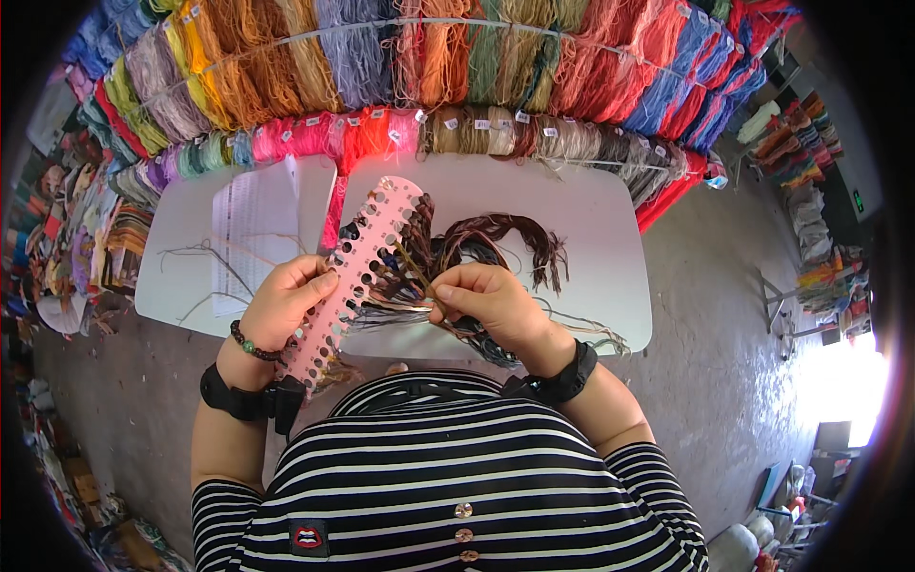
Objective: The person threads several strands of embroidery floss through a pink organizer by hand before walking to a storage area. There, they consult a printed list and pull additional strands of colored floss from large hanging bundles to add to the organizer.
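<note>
My left hand [294, 300] grips the lower left edge of a long pink card [329, 329] with round holes along both sides. The card tilts up and to the right above the table. Strands of thread in several colours [386, 281] hang from its right-hand holes. Right of the card, my right hand [477, 300] pinches an olive-brown thread [412, 264] between thumb and fingers. That thread runs up toward a hole on the card's right side. Beyond my right hand, a dark brown thread bundle [505, 234] lies curled on the white table [596, 219].
White paper sheets [257, 224] lie on the left tabletop, with loose thin threads across them. Rows of coloured thread hanks [438, 62] hang along the far side. Loose pale threads [596, 334] trail over the right front table edge. More hanks [801, 138] hang at far right.
</note>
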{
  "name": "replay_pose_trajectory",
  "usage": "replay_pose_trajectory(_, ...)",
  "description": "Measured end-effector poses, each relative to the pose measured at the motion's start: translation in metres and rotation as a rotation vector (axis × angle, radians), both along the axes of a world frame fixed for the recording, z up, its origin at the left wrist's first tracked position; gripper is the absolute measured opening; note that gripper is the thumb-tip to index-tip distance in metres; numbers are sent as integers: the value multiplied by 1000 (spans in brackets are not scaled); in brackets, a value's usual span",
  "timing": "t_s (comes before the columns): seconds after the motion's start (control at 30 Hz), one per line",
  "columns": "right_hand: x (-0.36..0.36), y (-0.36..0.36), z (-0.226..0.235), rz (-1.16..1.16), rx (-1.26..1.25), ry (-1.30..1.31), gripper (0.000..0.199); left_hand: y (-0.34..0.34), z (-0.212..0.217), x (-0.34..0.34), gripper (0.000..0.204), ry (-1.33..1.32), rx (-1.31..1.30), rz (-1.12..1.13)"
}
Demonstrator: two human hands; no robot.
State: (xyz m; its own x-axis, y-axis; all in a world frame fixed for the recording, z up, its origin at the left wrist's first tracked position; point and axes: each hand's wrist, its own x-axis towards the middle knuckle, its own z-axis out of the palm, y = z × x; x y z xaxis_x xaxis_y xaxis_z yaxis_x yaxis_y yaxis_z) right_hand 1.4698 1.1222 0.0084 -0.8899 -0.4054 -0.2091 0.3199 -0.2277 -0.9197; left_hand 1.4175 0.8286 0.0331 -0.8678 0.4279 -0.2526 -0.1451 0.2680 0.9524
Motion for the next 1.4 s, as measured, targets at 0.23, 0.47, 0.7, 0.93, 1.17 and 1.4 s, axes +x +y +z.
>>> replay_pose_trajectory(0.23,1,-2,-4,26,-19,-9,20,4,-2,3,17,-35,55,18)
replay_pose_trajectory(0.47,-1,18,7,-366,787,898,30,18,8,3,19,240,-216,-108)
replay_pose_trajectory(0.7,-21,15,60,234,978,1107,44,57,65,14,23,684,-712,-593)
replay_pose_trajectory(0.93,-13,19,53,-125,-199,-90,24,74,97,1,18,1281,-261,175)
replay_pose_trajectory(1.17,-9,14,49,-203,-533,-46,28,91,51,20,14,591,62,33)
replay_pose_trajectory(1.4,-12,19,33,-156,-574,-48,33,110,38,14,18,407,46,-79)
